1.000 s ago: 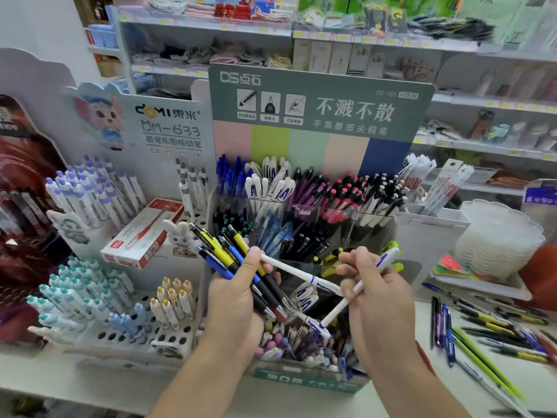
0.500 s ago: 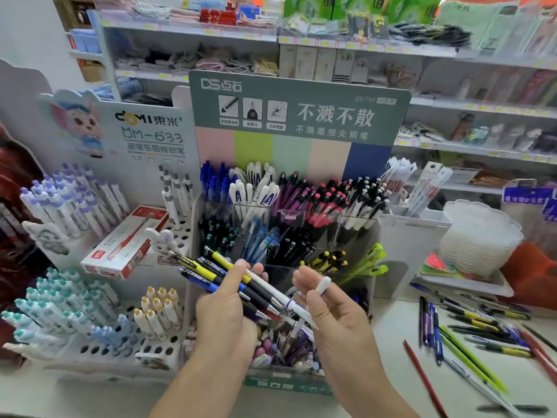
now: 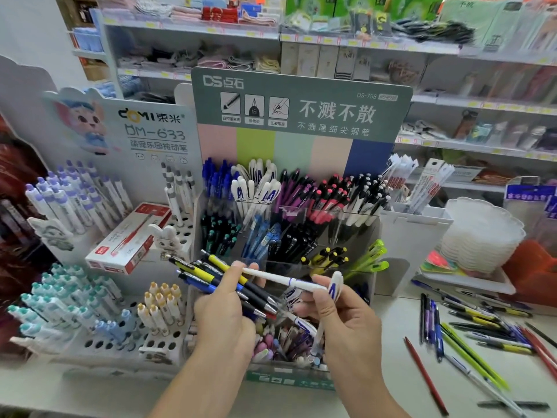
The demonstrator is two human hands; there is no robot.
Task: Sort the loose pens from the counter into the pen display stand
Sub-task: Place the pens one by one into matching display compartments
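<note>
A mixed bundle of pens, yellow, blue and black barrels fanned out, is gripped in the left hand, fingers curled round it just in front of the pen display stand. A white pen with blue print is pinched at one end by the right hand, while its other end is touched by the left thumb; a second white pen appears to be clamped in the same right-hand grip, though how it is held cannot be told clearly. The step in hand is judged to be the pulling of white pens out of the bundle for slotting. A matching cluster of white pens with blue print is seen in the back row of the stand, and that compartment is best aimed for. The pen should be drawn out along its own length, so the rest of the bundle is not dragged loose, then turned upright before being lowered. More loose pens are spread on the counter to the right, so much of the sorting is judged still to be done.
</note>
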